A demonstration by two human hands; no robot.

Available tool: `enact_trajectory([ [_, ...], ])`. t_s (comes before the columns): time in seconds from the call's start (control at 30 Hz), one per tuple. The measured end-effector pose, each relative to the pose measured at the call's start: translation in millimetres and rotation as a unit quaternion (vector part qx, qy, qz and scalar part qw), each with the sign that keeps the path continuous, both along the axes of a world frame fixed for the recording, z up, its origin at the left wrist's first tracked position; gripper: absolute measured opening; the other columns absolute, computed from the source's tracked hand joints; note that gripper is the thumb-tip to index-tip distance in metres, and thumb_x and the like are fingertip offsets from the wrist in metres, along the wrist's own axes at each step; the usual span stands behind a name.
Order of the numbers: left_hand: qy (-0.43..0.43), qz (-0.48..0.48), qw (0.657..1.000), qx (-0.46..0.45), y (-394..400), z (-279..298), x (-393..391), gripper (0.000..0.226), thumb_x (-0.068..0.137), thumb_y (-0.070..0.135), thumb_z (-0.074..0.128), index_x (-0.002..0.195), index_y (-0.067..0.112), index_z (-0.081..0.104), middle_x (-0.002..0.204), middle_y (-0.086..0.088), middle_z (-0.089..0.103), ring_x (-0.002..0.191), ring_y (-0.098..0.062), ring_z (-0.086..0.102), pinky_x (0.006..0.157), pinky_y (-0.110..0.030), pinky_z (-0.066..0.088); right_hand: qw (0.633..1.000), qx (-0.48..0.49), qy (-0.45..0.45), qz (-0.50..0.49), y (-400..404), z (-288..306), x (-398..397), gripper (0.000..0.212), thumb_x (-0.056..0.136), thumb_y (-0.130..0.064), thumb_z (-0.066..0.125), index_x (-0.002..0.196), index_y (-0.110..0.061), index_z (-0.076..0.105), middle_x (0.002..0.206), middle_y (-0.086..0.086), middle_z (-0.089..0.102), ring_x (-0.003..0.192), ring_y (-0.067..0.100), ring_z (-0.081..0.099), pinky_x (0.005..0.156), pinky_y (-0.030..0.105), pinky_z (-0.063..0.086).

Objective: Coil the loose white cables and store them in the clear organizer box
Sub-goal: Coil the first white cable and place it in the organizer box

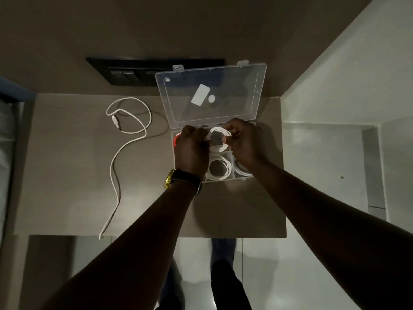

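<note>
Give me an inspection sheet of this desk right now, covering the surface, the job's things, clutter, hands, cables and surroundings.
Surface: brown tabletop, dimly lit.
Job's things: clear organizer box open, lid propped up; coiled white cables already lie in the near compartments.
Clutter: something red at the box's left edge, mostly hidden.
Grippers: left hand and right hand both grip a white coil above the box.
Cables: one loose white cable left of the box, uncoiled, its end hanging over the near edge.
Surroundings: black switch panel on the wall behind; pale floor tiles.
</note>
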State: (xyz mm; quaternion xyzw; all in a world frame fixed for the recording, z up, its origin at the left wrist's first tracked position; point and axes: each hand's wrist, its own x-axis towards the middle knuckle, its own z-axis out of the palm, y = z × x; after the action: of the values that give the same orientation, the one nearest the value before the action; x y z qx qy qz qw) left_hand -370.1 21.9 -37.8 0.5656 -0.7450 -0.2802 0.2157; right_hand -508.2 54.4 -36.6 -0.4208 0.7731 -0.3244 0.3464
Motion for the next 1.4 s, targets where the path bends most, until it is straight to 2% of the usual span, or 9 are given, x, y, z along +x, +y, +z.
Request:
enact_trajectory([
  [0.1, -0.032, -0.031, 0.999, -0.017, -0.5, -1.1, -3.1, 0.027, 0.073, 0.001, 0.058, 0.090, 0.008, 0.077, 0.086, -0.018, 0.067, 0.075, -0.034, 0.065, 0.070, -0.032, 0.051, 0.993, -0.024, 0.092, 0.073, 0.9, -0.6, 0.6, 0.022, 0.081, -0.004, 0.071, 0.102, -0.011, 0.074, 0.101, 0.002, 0.063, 0.088, 0.016, 0.062, 0.079, 0.025, 0.052],
  [0.2, -0.060, -0.046, 0.997, -0.023, 0.4, -2.7, -1.0, 0.032, 0.071, -0.004, 0.061, 0.099, 0.007, 0.074, 0.090, -0.017, 0.069, 0.080, -0.035, 0.066, 0.075, -0.038, 0.054, 0.985, -0.023, 0.116, 0.125, 1.6, 1.9, -2.4, 0.018, 0.088, -0.003, 0.064, 0.104, 0.001, 0.070, 0.099, 0.010, 0.049, 0.078, 0.002, 0.048, 0.067, 0.003, 0.035],
  [0.33, -0.040, -0.053, 0.998, -0.025, 4.1, -5.3, 2.5, 0.029, 0.071, -0.006, 0.063, 0.097, 0.004, 0.070, 0.092, -0.017, 0.069, 0.082, -0.035, 0.066, 0.073, -0.043, 0.055, 0.959, -0.024, 0.185, 0.211, 6.8, -0.1, -1.8, 0.025, 0.088, -0.012, 0.065, 0.112, -0.006, 0.063, 0.105, 0.008, 0.061, 0.094, 0.025, 0.057, 0.080, 0.036, 0.047],
  [0.43, -0.051, -0.058, 0.997, -0.017, 3.6, -8.6, 2.2, 0.024, 0.077, -0.002, 0.061, 0.096, 0.004, 0.074, 0.087, -0.017, 0.067, 0.076, -0.033, 0.064, 0.070, -0.041, 0.053, 0.956, -0.004, 0.209, 0.204, 5.8, -2.2, -1.6, 0.019, 0.088, -0.019, 0.064, 0.104, -0.011, 0.059, 0.104, 0.005, 0.063, 0.095, 0.030, 0.056, 0.077, 0.044, 0.049],
  [0.67, -0.063, -0.065, 0.996, 0.002, 6.5, -9.4, 4.9, 0.026, 0.082, 0.002, 0.060, 0.103, 0.008, 0.074, 0.086, -0.016, 0.060, 0.076, -0.033, 0.058, 0.069, -0.039, 0.050, 0.941, 0.072, 0.229, 0.236, 12.8, -1.0, -0.8, 0.028, 0.094, -0.038, 0.056, 0.104, -0.016, 0.070, 0.100, 0.004, 0.054, 0.101, 0.027, 0.050, 0.084, 0.041, 0.047],
  [0.77, -0.062, -0.058, 0.996, 0.017, 5.8, -10.5, 6.8, 0.029, 0.083, 0.005, 0.061, 0.109, 0.012, 0.073, 0.094, -0.015, 0.062, 0.085, -0.033, 0.060, 0.077, -0.040, 0.052, 0.934, 0.074, 0.251, 0.241, 18.9, 5.2, -4.1, 0.029, 0.091, -0.034, 0.063, 0.118, -0.023, 0.069, 0.105, 0.004, 0.059, 0.104, 0.030, 0.054, 0.087, 0.037, 0.047],
  [1.0, -0.105, -0.053, 0.992, 0.037, -3.2, 0.7, 1.8, 0.020, 0.079, 0.012, 0.064, 0.098, 0.010, 0.070, 0.095, -0.013, 0.068, 0.086, -0.034, 0.066, 0.080, -0.041, 0.052, 0.938, 0.107, 0.252, 0.213, 1.9, 11.7, 5.1, 0.032, 0.082, -0.029, 0.072, 0.110, -0.022, 0.057, 0.112, 0.003, 0.069, 0.108, 0.031, 0.060, 0.085, 0.040, 0.050],
  [1.27, -0.017, -0.061, 0.998, 0.025, 8.0, 10.3, 28.1, 0.029, 0.080, 0.003, 0.060, 0.107, 0.011, 0.070, 0.103, -0.013, 0.068, 0.095, -0.033, 0.063, 0.078, -0.037, 0.051, 0.957, 0.027, 0.243, 0.157, 11.1, 17.4, 10.6, 0.020, 0.088, -0.032, 0.066, 0.107, -0.027, 0.065, 0.097, 0.000, 0.073, 0.094, 0.024, 0.066, 0.073, 0.025, 0.036],
  [1.4, 0.019, -0.005, 1.000, 0.014, 22.8, 16.5, 71.2, 0.020, 0.082, -0.001, 0.062, 0.098, 0.007, 0.071, 0.095, -0.015, 0.068, 0.083, -0.033, 0.063, 0.071, -0.036, 0.051, 0.961, -0.004, 0.221, 0.163, 13.2, 27.8, 38.7, 0.011, 0.087, -0.023, 0.060, 0.095, -0.024, 0.068, 0.091, 0.001, 0.073, 0.089, 0.025, 0.066, 0.073, 0.032, 0.049],
])
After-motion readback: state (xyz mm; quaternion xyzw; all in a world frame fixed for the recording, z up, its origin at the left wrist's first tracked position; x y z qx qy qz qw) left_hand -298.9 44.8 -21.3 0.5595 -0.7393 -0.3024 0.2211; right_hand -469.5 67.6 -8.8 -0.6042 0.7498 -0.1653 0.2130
